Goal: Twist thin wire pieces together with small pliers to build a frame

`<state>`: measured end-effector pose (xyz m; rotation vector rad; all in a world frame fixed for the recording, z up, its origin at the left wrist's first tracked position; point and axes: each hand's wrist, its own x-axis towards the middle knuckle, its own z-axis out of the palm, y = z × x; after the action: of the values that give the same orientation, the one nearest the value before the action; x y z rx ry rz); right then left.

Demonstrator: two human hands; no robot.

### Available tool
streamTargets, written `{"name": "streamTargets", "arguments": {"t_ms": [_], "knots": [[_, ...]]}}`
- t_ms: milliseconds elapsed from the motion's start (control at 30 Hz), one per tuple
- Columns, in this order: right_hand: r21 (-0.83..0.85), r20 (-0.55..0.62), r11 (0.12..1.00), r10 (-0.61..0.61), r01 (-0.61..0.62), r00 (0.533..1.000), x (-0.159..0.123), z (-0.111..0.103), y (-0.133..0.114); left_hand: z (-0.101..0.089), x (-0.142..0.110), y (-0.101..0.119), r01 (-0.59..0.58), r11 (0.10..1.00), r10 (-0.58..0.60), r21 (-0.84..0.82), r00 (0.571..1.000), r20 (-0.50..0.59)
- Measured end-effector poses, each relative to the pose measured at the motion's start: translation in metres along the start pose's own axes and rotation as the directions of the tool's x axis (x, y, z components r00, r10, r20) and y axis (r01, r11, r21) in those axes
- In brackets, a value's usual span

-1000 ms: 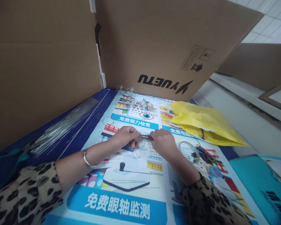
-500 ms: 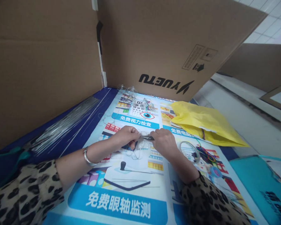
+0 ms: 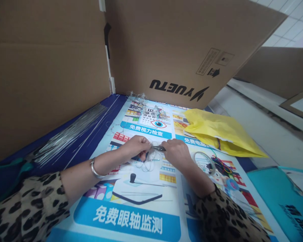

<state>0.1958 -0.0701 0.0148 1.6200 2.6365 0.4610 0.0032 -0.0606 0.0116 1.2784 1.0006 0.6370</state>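
Observation:
My right hand (image 3: 177, 153) is closed round a pair of dark metal pliers (image 3: 158, 148), whose jaws point left. At the jaw tips my left hand (image 3: 137, 147) pinches thin wire, its fingertips almost touching the pliers. Fine loops of wire (image 3: 147, 166) hang just below, between the two hands, over the printed sheet (image 3: 141, 181). Exactly where the jaws bite is too small to make out.
Straight wires (image 3: 70, 134) lie bundled at left. Tangled wire pieces (image 3: 159, 112) sit farther back. To the right are a yellow bag (image 3: 222, 131), a clear ring (image 3: 205, 163), coloured cords (image 3: 223, 164) and a teal bag (image 3: 275, 198). Cardboard walls (image 3: 179, 43) stand behind.
Almost nothing differs. Both hands keep the same place and hold, with the pliers still between them.

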Motion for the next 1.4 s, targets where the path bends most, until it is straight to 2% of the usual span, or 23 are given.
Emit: {"name": "streamTargets", "arguments": {"t_ms": [267, 433, 633, 767, 933, 1167, 1267, 1400], "knots": [[-0.004, 0.027, 0.999, 0.040, -0.040, 0.999, -0.001, -0.003, -0.002, 0.000, -0.001, 0.002, -0.012, 1.000, 0.011, -0.019, 1.000, -0.013], [0.019, -0.064, 1.000, 0.021, -0.020, 0.998, 0.000, 0.004, 0.000, 0.000, -0.001, 0.002, -0.012, 0.998, 0.008, -0.064, 0.998, -0.056], [0.079, -0.171, 0.996, 0.057, -0.044, 0.984, -0.002, 0.011, 0.010, -0.003, 0.002, 0.000, -0.014, 0.988, -0.001, -0.152, 0.995, -0.098], [0.089, -0.180, 0.995, 0.048, -0.032, 0.982, -0.004, 0.014, 0.020, -0.007, 0.003, -0.002, -0.013, 0.981, -0.010, -0.196, 0.993, -0.115], [0.036, -0.200, 0.993, 0.113, -0.108, 0.973, -0.005, 0.016, 0.029, -0.007, 0.004, -0.003, -0.013, 0.979, -0.010, -0.205, 0.994, -0.110], [-0.027, -0.242, 0.999, 0.035, -0.043, 0.970, -0.002, 0.014, 0.023, -0.004, 0.001, 0.002, 0.021, 0.984, -0.039, -0.174, 0.995, -0.096], [-0.018, -0.217, 1.000, 0.021, -0.025, 0.976, -0.001, 0.015, 0.022, -0.002, -0.001, 0.005, 0.029, 0.986, -0.045, -0.165, 0.995, -0.092], [0.042, -0.105, 0.998, 0.042, -0.038, 0.994, -0.001, 0.014, 0.020, -0.001, -0.002, 0.006, 0.037, 0.987, -0.053, -0.158, 0.994, -0.097]]}}
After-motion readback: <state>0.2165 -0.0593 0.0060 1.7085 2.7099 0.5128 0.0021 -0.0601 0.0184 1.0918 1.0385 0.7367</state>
